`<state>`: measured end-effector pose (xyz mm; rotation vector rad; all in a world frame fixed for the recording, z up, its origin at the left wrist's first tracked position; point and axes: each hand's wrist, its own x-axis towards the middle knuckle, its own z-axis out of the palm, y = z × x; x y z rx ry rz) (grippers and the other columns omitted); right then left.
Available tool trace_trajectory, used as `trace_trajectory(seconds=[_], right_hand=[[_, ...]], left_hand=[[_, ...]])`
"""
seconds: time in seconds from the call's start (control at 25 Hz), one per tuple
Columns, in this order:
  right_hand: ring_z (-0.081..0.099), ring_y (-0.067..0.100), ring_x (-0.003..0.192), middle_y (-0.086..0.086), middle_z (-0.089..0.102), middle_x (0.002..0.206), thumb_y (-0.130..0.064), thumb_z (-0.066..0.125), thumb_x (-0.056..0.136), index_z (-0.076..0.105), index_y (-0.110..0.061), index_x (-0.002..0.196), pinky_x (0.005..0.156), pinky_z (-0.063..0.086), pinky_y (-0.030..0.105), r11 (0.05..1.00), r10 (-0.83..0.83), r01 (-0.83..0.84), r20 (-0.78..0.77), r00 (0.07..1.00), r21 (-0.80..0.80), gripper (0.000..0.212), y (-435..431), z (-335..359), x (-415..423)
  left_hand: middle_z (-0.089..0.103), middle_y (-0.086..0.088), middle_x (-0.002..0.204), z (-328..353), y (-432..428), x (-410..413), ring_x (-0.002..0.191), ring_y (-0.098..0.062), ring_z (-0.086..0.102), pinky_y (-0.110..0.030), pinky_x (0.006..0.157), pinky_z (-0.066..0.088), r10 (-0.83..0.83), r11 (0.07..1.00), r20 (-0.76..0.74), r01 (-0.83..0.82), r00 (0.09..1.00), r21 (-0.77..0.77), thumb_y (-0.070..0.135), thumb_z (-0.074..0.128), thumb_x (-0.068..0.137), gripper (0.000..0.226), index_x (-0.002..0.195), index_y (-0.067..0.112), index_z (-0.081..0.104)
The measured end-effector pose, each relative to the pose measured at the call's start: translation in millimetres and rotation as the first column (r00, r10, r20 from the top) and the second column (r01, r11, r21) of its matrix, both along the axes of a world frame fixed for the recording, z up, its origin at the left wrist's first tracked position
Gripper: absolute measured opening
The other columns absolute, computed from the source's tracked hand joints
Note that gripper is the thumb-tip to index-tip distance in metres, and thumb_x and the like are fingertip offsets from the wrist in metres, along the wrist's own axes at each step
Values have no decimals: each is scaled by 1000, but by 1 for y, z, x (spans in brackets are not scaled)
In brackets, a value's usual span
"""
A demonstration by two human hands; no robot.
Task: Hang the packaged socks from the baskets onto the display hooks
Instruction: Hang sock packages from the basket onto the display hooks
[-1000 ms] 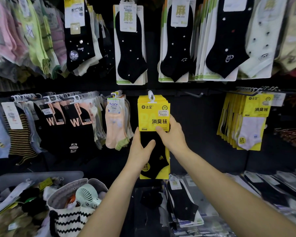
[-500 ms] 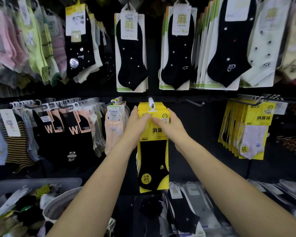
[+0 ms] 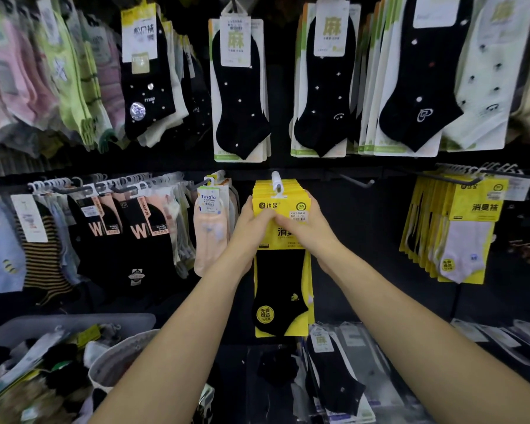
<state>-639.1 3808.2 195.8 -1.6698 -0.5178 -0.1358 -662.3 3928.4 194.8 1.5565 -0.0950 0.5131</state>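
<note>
The shop is dim — the back wall is nearly black, yet the yellow sock packs shine bright. A silver sticker glints. Socks at the far left look smeary and bent, and the basket is blurry.

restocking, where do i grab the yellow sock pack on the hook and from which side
Pinch the yellow sock pack at the side edges of its header card, from the front, as left hand and right hand do. It hangs flat from its white hanger tab, facing you.
</note>
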Motion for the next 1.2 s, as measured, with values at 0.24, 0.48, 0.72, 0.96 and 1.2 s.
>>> trace_trajectory(seconds=[0.24,0.48,0.72,0.96,1.2], right_hand=[[54,12,116,-2,57,126,-21,61,90,29,-18,143,103,41,33,999,48,-47,-62,997,25,62,-5,-41,-13],[43,7,124,-4,45,142,-25,61,90,18,-24,148,103,37,29,993,107,-112,-108,988,-37,72,-26,-68,-32],[36,18,135,5,35,148,-28,59,91,23,-22,147,106,35,31,979,46,-108,-334,941,-170,67,-89,-195,-78],[55,20,108,18,55,128,-14,62,89,47,-3,131,89,43,25,892,-112,-167,-564,818,-420,46,-141,-354,-123],[54,28,118,16,55,130,-24,67,85,51,-5,130,95,43,34,705,-204,-312,-603,771,-637,52,-154,-439,-133]], left_hand=[[59,14,111,-52,-8,-19,103,-1,56,-13,83,46,23,998,-11,-22,1000,52,24,42,99,25,123,26,45],[44,8,141,-98,-3,-46,128,-1,42,-20,103,37,15,998,-64,-11,998,62,34,41,99,48,144,22,30],[22,2,155,-215,-19,-112,141,-13,23,-21,107,22,169,985,-372,-166,913,40,36,40,98,57,149,18,20],[42,-15,141,-343,-66,-187,126,-24,43,-22,95,36,94,996,-624,-72,776,61,11,47,96,45,139,2,34],[47,-15,134,-419,-65,-237,103,-18,52,-21,77,40,112,993,-796,-90,595,73,9,49,95,41,135,2,40]])
